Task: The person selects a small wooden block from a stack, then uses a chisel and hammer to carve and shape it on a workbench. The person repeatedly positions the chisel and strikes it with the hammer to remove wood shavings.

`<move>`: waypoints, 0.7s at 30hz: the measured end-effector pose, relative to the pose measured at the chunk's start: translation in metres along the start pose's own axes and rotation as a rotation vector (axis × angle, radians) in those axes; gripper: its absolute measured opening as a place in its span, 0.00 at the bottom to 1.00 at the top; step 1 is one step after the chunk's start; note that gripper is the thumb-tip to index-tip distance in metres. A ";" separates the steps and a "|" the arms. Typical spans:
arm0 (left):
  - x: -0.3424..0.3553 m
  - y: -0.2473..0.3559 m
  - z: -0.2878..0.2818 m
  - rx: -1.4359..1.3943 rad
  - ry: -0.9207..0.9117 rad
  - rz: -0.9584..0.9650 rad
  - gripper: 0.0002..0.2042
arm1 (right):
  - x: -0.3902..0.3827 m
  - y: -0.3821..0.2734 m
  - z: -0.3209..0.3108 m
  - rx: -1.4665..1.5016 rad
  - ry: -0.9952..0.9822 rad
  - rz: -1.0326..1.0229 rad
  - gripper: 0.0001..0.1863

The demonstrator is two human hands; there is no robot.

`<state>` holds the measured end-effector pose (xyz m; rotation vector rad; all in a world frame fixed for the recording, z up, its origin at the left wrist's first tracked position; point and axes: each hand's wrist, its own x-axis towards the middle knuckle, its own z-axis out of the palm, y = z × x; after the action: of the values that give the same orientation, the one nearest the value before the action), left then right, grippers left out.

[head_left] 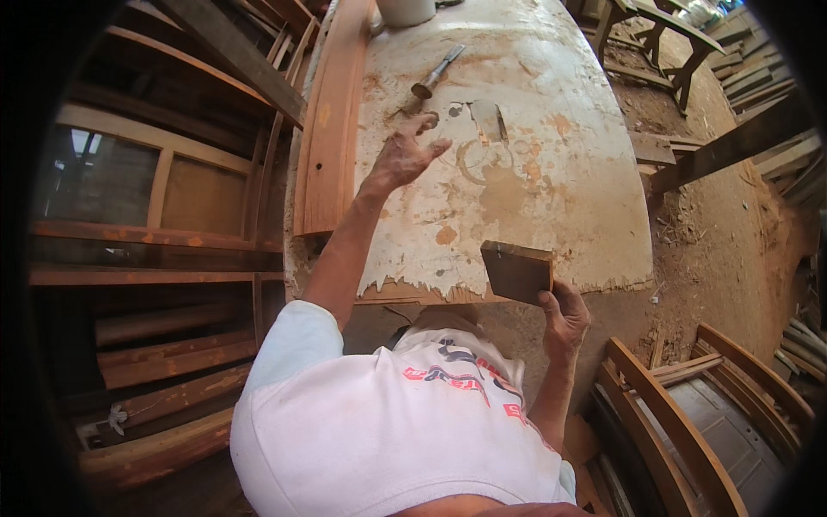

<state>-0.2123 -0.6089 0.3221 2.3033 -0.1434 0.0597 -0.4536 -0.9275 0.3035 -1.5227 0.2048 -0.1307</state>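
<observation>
My right hand (564, 319) grips a flat, dark brown wooden block (519, 274) by its right edge, close to the near edge of the worktable (551, 207). Over the table's left part, my left hand (409, 153) stretches forward with its fingers apart and nothing in them. Just beyond those fingertips lies a chisel-like tool (439, 71), its round dark end toward me and its metal shaft pointing away to the right. A small grey rectangular patch or piece (488, 121) shows to the right of my left hand; I cannot tell which.
A long reddish wooden board (332, 129) runs along the table's left side. A white bucket (405, 10) stands at the far end. Wooden frames (155, 172) crowd the left. More frames (680, 422) lean at the lower right, and a wooden trestle (663, 52) stands at the far right.
</observation>
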 end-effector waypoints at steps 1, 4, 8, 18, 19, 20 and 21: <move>0.030 -0.027 0.003 0.092 0.107 0.017 0.37 | 0.006 -0.008 -0.003 -0.069 -0.020 0.035 0.16; 0.093 -0.053 0.010 0.107 0.253 -0.105 0.33 | 0.015 -0.024 -0.020 -0.242 -0.042 0.035 0.16; 0.150 -0.099 0.037 0.230 0.265 -0.226 0.38 | 0.048 -0.050 -0.037 -0.298 -0.020 0.041 0.15; 0.119 -0.009 0.082 -0.034 0.241 -0.167 0.23 | 0.068 0.001 -0.155 -0.175 0.182 0.042 0.16; 0.100 0.028 0.090 -0.139 0.207 -0.271 0.23 | 0.071 0.006 -0.171 -0.143 0.205 0.042 0.16; 0.084 0.046 0.105 -0.180 0.197 -0.237 0.22 | 0.079 0.008 -0.187 -0.115 0.217 0.024 0.16; 0.058 0.059 0.112 -0.207 0.210 -0.217 0.22 | 0.089 0.012 -0.201 -0.075 0.202 0.009 0.16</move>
<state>-0.1625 -0.7365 0.2953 2.0780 0.1994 0.1664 -0.4102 -1.1422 0.2801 -1.5835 0.3808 -0.2725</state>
